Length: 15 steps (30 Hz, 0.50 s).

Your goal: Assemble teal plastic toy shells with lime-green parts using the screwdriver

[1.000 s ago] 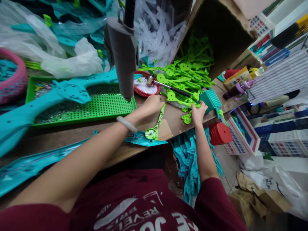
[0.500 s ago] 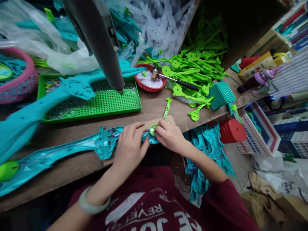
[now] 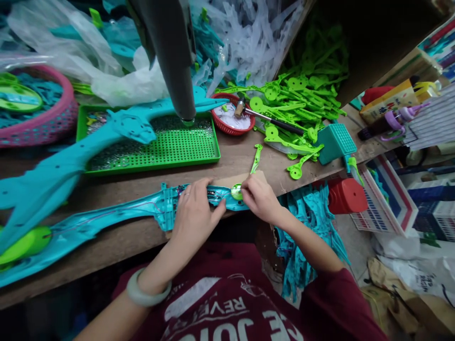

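A long turquoise plastic half-shell (image 3: 128,211) with thin wires inside lies along the table's front edge. My left hand (image 3: 199,206) is laid over its right part, fingers bent across the far side and thumb on the near side, gripping it. A small lime-green round piece (image 3: 236,191) with a pale line across it sits in the shell's right end. My right hand (image 3: 261,196) is closed in a pinch at that round piece's right edge; what the fingertips hold is hidden. Just beyond them lies a thin lime-green arm piece (image 3: 256,159).
Behind stand a green perforated tray (image 3: 170,151) of small metal parts, a red basket (image 3: 232,124) with a hammer (image 3: 265,119) across it, and a lime-green parts pile (image 3: 295,102). Another turquoise shell (image 3: 88,142) and a grey machine column (image 3: 168,61) rise at left.
The whole view has shifted, so things appear further right. My right hand has drawn slightly right off the round piece, which shows more fully. My left hand stays on the shell.
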Each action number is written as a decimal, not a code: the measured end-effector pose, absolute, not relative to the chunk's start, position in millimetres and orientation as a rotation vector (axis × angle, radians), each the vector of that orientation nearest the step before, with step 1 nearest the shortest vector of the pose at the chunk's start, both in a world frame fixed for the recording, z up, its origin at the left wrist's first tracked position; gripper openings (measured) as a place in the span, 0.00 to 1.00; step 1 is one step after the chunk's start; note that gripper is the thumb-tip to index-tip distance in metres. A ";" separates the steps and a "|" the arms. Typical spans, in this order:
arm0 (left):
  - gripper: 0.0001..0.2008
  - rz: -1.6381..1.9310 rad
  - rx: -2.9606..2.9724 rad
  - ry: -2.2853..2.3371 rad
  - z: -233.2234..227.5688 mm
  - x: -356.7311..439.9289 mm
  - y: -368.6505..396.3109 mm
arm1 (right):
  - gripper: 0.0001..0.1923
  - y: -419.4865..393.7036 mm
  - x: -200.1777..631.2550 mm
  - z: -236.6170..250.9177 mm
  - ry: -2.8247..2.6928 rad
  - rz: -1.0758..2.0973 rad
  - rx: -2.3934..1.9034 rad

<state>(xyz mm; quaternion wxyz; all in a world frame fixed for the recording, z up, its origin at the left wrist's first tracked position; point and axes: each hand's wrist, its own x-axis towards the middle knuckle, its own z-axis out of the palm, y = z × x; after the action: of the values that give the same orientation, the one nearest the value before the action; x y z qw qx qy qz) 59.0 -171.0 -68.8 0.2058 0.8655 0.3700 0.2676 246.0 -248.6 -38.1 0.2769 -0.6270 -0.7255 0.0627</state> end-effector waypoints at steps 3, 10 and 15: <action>0.21 0.742 2.410 1.029 -67.2 59.3 -170.9 | 0.07 -249.0 246.4 -36.8 -1.816 0.299 -1.601; 0.18 0.925 2.532 0.918 -55.4 59.7 -178.8 | 0.07 -250.6 246.2 -34.5 -1.773 0.270 -1.612; 0.25 0.943 2.455 1.107 -46.7 38.1 -175.2 | 0.06 -246.8 243.2 -44.5 -1.630 0.246 -1.715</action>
<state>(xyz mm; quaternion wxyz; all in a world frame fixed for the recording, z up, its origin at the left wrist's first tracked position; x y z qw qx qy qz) 38.1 -175.2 -46.7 0.1438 0.8514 0.3838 0.3272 243.2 -246.8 -44.5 0.3723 -0.6691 -0.6360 0.0958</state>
